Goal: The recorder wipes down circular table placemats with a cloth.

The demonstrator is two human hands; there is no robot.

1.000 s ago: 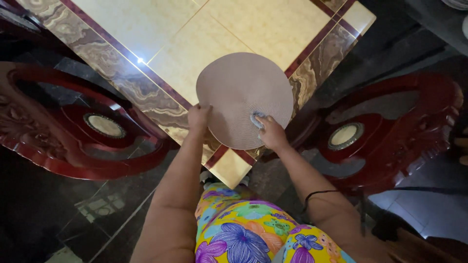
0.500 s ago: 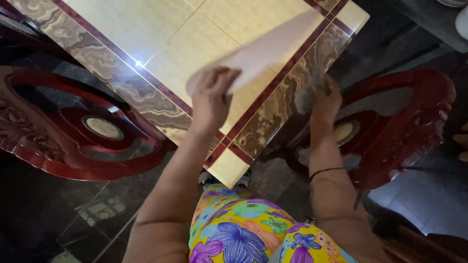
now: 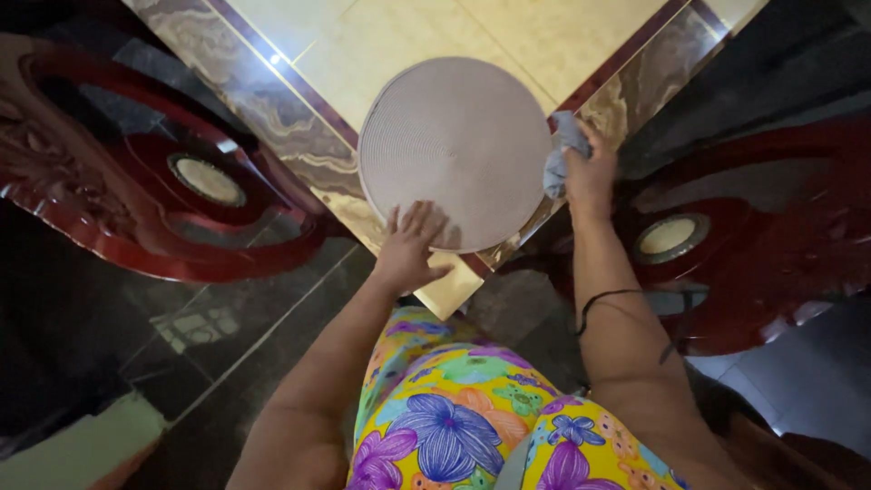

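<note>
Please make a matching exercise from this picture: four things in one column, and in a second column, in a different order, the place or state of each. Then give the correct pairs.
Column one:
1. round woven placemat
2. pale blue cloth
3. left hand
4. dark red carved chair

Column two:
A. bunched in the right hand at the table edge
B. standing beside the table, to the person's left
C. lying flat on the table corner
D. fingers spread on the mat's near rim

Pairs: 1-C, 2-A, 3-D, 4-B
</note>
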